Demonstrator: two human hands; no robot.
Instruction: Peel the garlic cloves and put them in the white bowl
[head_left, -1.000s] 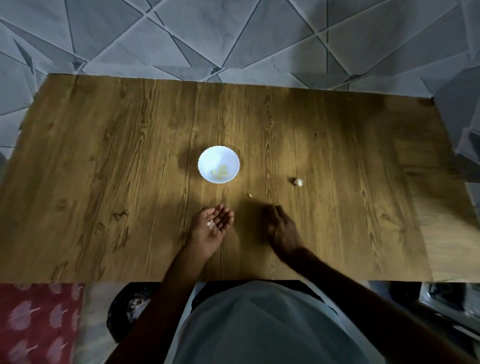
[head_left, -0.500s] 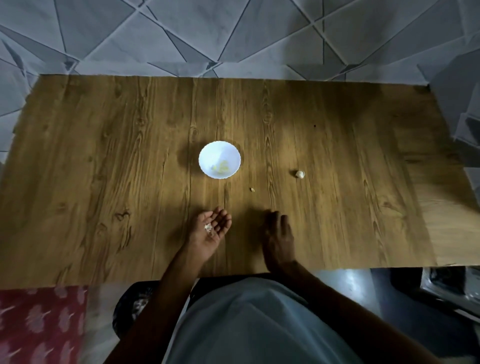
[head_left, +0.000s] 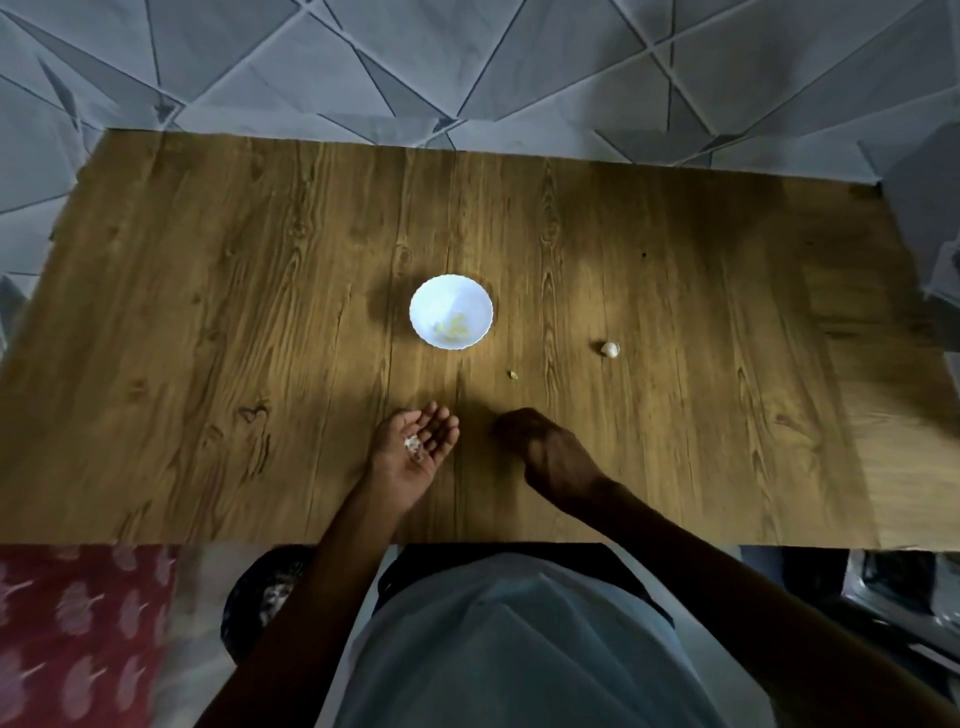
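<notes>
Where left hand (head_left: 410, 460) lies: palm up, fingers loose, peel scraps (head_left: 413, 446) on it
Right hand (head_left: 545, 452): fingers curled, contents hidden
White bowl (head_left: 470, 292): peeled cloves (head_left: 454, 326)

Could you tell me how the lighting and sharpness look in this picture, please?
Head view: dim overall, brighter around the white bowl, whose shadow falls left; the right hand is deep in shadow; wide-angle distortion bows the table edges; the red cloth lower-left is blurred.
</notes>
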